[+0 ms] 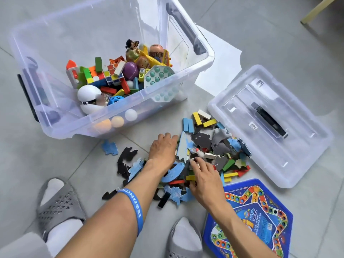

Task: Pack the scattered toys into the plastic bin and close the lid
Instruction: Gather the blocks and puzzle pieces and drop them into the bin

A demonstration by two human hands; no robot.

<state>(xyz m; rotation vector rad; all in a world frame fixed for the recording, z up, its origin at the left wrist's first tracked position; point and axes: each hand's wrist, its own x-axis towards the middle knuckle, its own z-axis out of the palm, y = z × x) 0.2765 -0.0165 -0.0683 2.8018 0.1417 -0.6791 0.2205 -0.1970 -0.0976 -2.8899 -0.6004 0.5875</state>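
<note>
left hand [163,148]: palm down, fingers curled | right hand [204,180]: palm down, fingers spread

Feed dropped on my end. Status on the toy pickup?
Left hand and right hand both in the puzzle-piece pile, gathering. Bin open, part filled. Lid off, on floor beside pile.

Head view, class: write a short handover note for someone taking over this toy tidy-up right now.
Left hand: palm down on the pile of puzzle pieces and blocks, fingers curled at its far edge.
Right hand: on the pile's near side, fingers bent among the pieces.
Plastic bin: open, tilted, already holding cubes, balls and blocks.
Lid: off, on the floor right of the pile.
Game board: on the floor, not packed.
Left: scoop in the pile, stray pieces and board, then close the lid.
</note>
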